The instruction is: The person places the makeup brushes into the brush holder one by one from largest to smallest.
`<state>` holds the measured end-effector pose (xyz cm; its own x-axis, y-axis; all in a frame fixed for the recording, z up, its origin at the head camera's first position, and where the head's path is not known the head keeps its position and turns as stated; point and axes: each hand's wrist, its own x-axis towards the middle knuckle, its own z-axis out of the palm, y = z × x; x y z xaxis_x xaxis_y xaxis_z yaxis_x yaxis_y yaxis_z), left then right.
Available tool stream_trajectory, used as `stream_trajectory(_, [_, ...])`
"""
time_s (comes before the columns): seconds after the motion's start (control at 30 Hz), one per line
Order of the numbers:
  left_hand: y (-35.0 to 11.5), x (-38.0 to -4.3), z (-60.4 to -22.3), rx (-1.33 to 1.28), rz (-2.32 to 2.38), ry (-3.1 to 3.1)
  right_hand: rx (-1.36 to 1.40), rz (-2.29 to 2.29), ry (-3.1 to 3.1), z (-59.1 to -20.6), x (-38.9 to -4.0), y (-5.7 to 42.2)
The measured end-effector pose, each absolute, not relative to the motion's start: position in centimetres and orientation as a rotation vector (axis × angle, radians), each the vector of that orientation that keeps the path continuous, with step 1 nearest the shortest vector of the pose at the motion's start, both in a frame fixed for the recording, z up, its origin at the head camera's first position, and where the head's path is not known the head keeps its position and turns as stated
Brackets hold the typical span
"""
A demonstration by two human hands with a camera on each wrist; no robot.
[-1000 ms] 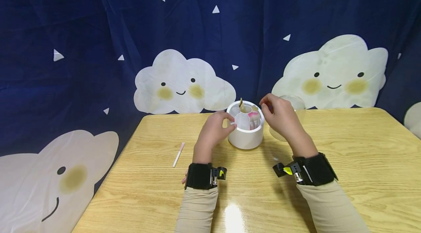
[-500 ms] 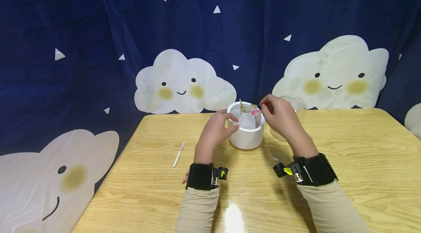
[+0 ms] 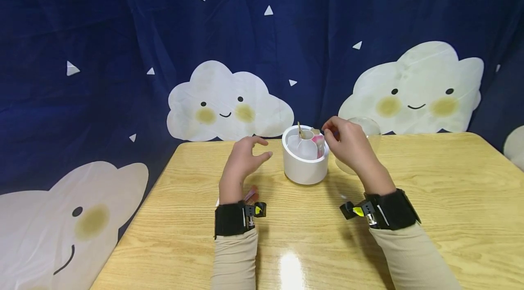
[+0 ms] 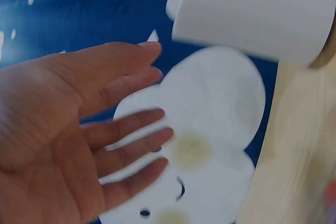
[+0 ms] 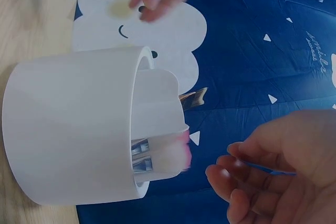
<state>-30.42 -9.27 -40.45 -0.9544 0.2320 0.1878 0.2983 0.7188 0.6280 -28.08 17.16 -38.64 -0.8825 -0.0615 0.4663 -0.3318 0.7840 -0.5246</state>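
Observation:
A white round makeup brush holder (image 3: 304,172) stands on the table, its inner divider split into compartments. Makeup brushes (image 5: 177,156) with pink-and-white bristles fill one compartment, and a gold-coloured piece (image 5: 194,99) sticks up from the divider. To the left of the holder, apart from it, hovers my left hand (image 3: 242,158); its fingers are spread and hold nothing in the left wrist view. My right hand (image 3: 345,142) is close to the holder's right rim. Its fingers bend loosely with nothing between them in the right wrist view.
Behind my right hand is a clear domed cover (image 3: 370,128), partly hidden. A pinkish brush (image 3: 251,194) lies on the wooden table (image 3: 184,235) beside my left wrist, which covers part of it. A dark blue cloud-print curtain (image 3: 245,17) hangs along the table's back edge.
The holder's divider has turned a little, shifting the pink brushes to the right. My left hand has since moved off the rim to the left. The right hand has stayed in place.

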Motion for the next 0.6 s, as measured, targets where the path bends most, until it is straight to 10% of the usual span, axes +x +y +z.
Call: stream_trajectory(0.6, [-15.2,-30.2,-43.2,0.124,-1.083,-3.353,0.308,0.873,-2.572,-38.4,-28.1,17.0])
